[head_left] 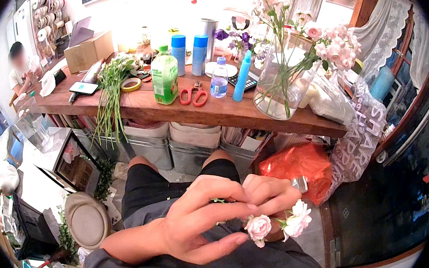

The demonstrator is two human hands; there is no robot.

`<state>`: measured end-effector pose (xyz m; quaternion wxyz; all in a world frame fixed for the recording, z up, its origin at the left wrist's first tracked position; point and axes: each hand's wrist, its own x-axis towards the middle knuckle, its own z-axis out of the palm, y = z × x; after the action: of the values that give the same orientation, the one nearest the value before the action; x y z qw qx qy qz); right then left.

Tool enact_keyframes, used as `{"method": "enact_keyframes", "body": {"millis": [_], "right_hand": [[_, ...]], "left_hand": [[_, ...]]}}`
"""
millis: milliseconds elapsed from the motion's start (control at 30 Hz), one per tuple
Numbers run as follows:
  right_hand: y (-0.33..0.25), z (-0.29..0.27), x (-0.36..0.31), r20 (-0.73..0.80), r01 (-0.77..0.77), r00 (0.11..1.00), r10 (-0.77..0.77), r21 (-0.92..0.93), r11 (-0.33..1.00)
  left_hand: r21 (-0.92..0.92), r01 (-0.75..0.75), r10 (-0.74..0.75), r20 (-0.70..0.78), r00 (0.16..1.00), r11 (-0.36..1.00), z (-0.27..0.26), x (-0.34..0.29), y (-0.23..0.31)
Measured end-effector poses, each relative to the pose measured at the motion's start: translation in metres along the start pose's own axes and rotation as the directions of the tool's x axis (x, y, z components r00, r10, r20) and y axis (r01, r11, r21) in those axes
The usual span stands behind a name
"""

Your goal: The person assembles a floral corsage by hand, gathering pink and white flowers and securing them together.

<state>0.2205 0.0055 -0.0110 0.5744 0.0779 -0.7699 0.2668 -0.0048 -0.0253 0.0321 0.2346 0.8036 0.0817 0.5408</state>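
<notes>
Two pale pink roses hang below my hands in front of my lap. My right hand is closed with its fingers curled, and the rose stems run up into it, mostly hidden by the fingers. My left hand reaches across from the left with its thumb and fingers apart. Its fingertips meet the right hand's fingers, and its thumb points toward the nearer bloom. A little green of stem or leaf shows between the left fingers.
Ahead stands a wooden table bearing cut green stems, red-handled scissors, bottles, spray cans and a glass vase of pink roses. A red plastic bag lies at right, a round stool at left. Another person sits far left.
</notes>
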Motion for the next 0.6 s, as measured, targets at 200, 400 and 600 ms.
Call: {"method": "enact_keyframes", "body": {"millis": [200, 400, 600], "right_hand": [[-0.005, 0.002, 0.003, 0.014, -0.063, 0.998, 0.063, 0.013, 0.998], [0.003, 0.007, -0.006, -0.105, -0.011, 0.994, 0.013, 0.015, 1.0], [-0.003, 0.023, -0.007, -0.339, -0.166, 0.93, 0.14, -0.05, 0.985]], "left_hand": [[0.051, -0.102, 0.101, 0.013, 0.995, 0.994, 0.004, -0.004, -0.007], [0.01, -0.086, 0.086, -0.045, 0.995, 0.996, 0.011, -0.009, -0.008], [0.075, -0.119, 0.128, -0.13, 0.983, 0.99, 0.016, -0.014, -0.011]]}}
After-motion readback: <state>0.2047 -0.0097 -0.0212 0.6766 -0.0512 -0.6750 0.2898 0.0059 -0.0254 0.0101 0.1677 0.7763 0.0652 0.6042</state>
